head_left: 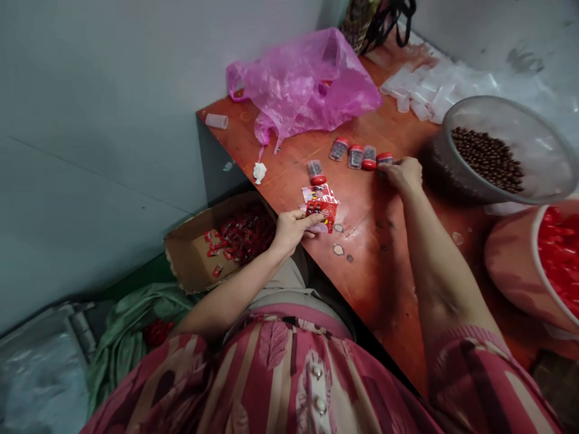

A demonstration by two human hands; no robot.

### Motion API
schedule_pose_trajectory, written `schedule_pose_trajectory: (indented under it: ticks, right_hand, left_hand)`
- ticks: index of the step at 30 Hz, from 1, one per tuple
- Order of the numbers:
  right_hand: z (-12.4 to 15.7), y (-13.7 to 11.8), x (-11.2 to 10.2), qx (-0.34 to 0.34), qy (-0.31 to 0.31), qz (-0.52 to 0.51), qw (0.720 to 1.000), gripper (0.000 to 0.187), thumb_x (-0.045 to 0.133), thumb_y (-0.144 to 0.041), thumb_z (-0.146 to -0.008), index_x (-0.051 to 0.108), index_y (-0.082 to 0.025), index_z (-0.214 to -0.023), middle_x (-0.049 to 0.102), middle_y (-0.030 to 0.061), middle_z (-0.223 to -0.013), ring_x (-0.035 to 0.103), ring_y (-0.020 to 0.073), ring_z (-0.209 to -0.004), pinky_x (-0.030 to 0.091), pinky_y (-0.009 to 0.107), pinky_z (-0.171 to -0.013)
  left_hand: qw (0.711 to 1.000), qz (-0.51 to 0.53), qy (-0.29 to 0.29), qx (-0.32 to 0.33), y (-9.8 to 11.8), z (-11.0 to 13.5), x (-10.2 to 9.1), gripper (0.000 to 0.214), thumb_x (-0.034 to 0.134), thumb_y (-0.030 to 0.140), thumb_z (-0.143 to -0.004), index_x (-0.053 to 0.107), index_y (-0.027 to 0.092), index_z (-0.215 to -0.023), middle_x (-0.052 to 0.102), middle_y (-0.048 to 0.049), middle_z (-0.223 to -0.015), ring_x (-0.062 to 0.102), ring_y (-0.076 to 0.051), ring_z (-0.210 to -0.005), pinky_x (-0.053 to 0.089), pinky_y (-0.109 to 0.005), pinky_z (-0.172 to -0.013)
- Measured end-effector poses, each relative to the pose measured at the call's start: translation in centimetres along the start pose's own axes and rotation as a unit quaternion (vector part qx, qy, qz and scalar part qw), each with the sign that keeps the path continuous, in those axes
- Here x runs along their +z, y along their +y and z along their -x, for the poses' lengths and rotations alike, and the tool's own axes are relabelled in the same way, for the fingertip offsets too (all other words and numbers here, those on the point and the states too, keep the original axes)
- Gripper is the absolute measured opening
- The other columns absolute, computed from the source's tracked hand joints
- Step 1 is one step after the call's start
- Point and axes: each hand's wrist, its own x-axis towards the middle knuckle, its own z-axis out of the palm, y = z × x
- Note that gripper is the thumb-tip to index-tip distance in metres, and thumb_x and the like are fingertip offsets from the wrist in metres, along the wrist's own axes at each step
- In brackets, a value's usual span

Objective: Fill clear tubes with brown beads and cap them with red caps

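Note:
My left hand (292, 230) pinches a red and pink printed wrapper (326, 214) at the near edge of the orange table. Just beyond it lies another printed wrapper (312, 193), with a small clear jar with a red lid (317, 172) touching its far side. My right hand (406, 175) reaches out to the right, its fingers closed on a red-lidded jar (385, 158) at the end of a row. More filled jars (355, 157) lie to the left of that one, their contents dark. The fingertips of my right hand are partly hidden.
A pink plastic bag (307, 90) lies at the back. On the right stand a bowl of dark brown balls (488, 160) and a tub of red lids (511, 247). Clear empty containers (434, 90) are heaped behind. Below the table's left edge sits a cardboard box (190, 259) of wrapped pieces.

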Motion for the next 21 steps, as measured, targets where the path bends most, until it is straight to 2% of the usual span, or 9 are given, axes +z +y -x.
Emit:
schedule_pose_trajectory:
  ticks: [3, 4, 7, 10, 11, 13, 17, 19, 21]
  right_hand:
    - [3.8, -1.6, -0.4, 0.030, 0.082, -0.079, 0.993, 0.019, 0.071, -0.018, -0.069, 0.053, -0.020, -0.063, 0.058, 0.0036, -0.068, 0.056, 0.0169, -0.078, 0.039, 0.034, -0.079]
    - [5.6, -2.3, -0.3, 0.027, 0.084, -0.110, 0.990, 0.013, 0.068, -0.022, -0.073, 0.056, -0.019, -0.072, 0.060, 0.0035, -0.071, 0.056, 0.0154, -0.074, 0.041, 0.033, -0.077]
    - [11.7, -4.6, 0.6, 0.019, -0.022, -0.187, 0.982, 0.016, 0.067, -0.032, -0.075, 0.060, -0.019, -0.081, 0.066, 0.0029, -0.078, 0.060, 0.0139, -0.066, 0.048, 0.031, -0.070]
    - [16.0, -6.4, 2.4, 0.067, -0.164, -0.276, 0.945, 0.022, 0.075, -0.034, -0.067, 0.064, -0.019, -0.078, 0.066, -0.0005, -0.072, 0.060, 0.0132, -0.062, 0.051, 0.030, -0.065]
    - [16.7, -6.7, 3.1, 0.085, -0.186, -0.299, 0.932, 0.022, 0.076, -0.034, -0.066, 0.064, -0.019, -0.077, 0.066, -0.0017, -0.070, 0.058, 0.0121, -0.059, 0.050, 0.028, -0.062]
    - [17.1, -7.0, 4.2, 0.104, -0.180, -0.320, 0.924, 0.023, 0.077, -0.033, -0.064, 0.064, -0.019, -0.076, 0.064, -0.0028, -0.067, 0.056, 0.0102, -0.057, 0.049, 0.025, -0.059]
    - [15.9, -6.3, 5.6, 0.083, -0.110, -0.260, 0.956, 0.023, 0.076, -0.034, -0.066, 0.063, -0.018, -0.077, 0.065, -0.0019, -0.070, 0.056, 0.0099, -0.059, 0.047, 0.023, -0.057]
    - [15.4, -6.0, 6.0, 0.080, -0.111, -0.221, 0.966, 0.022, 0.076, -0.033, -0.065, 0.062, -0.018, -0.075, 0.063, -0.0023, -0.066, 0.054, 0.0101, -0.055, 0.044, 0.023, -0.052]
    - [15.3, -6.0, 5.9, 0.100, -0.131, -0.228, 0.959, 0.023, 0.076, -0.033, -0.064, 0.060, -0.019, -0.072, 0.061, -0.0029, -0.062, 0.051, 0.0098, -0.049, 0.041, 0.022, -0.047]
  left_hand:
    - [1.000, 0.004, 0.010, 0.016, 0.1, -0.3, -0.3, 0.032, 0.084, 0.037, -0.057, 0.065, 0.011, -0.058, 0.065, -0.0019, -0.056, 0.058, -0.009, -0.042, 0.043, -0.017, -0.039]
    - [1.000, 0.011, 0.011, 0.014, 0.1, -0.4, -0.4, 0.033, 0.085, 0.037, -0.057, 0.065, 0.011, -0.058, 0.065, -0.0018, -0.056, 0.058, -0.009, -0.043, 0.043, -0.017, -0.038]
    - [1.000, 0.023, 0.009, 0.007, 0.0, -0.3, -0.5, 0.033, 0.085, 0.037, -0.057, 0.065, 0.011, -0.060, 0.065, -0.0017, -0.058, 0.058, -0.008, -0.045, 0.044, -0.017, -0.039]
    - [1.000, 0.023, -0.008, 0.013, -0.1, -0.1, -0.3, 0.032, 0.085, 0.037, -0.058, 0.067, 0.010, -0.064, 0.066, -0.0016, -0.061, 0.060, -0.009, -0.048, 0.047, -0.018, -0.042]
    - [0.999, 0.026, -0.013, 0.018, -0.1, 0.1, -0.2, 0.032, 0.085, 0.037, -0.058, 0.067, 0.010, -0.063, 0.066, -0.0011, -0.060, 0.060, -0.009, -0.048, 0.049, -0.018, -0.044]
    - [0.999, 0.045, -0.016, 0.019, 0.0, 0.5, -0.3, 0.031, 0.086, 0.035, -0.057, 0.067, 0.010, -0.061, 0.064, -0.0003, -0.057, 0.060, -0.009, -0.048, 0.052, -0.019, -0.048]
    - [0.996, 0.084, -0.026, -0.023, 0.3, 1.6, -1.1, 0.025, 0.082, 0.032, -0.066, 0.071, 0.009, -0.068, 0.069, -0.0056, -0.063, 0.066, -0.011, -0.056, 0.056, -0.020, -0.059]
    - [0.996, 0.075, -0.032, -0.035, 0.3, 1.8, -1.6, 0.023, 0.079, 0.030, -0.071, 0.071, 0.008, -0.072, 0.071, -0.0079, -0.067, 0.067, -0.011, -0.059, 0.057, -0.021, -0.061]
    - [0.998, 0.062, -0.019, -0.023, 0.2, 1.8, -2.2, 0.021, 0.078, 0.028, -0.071, 0.071, 0.009, -0.075, 0.071, -0.0070, -0.070, 0.066, -0.011, -0.060, 0.056, -0.020, -0.060]
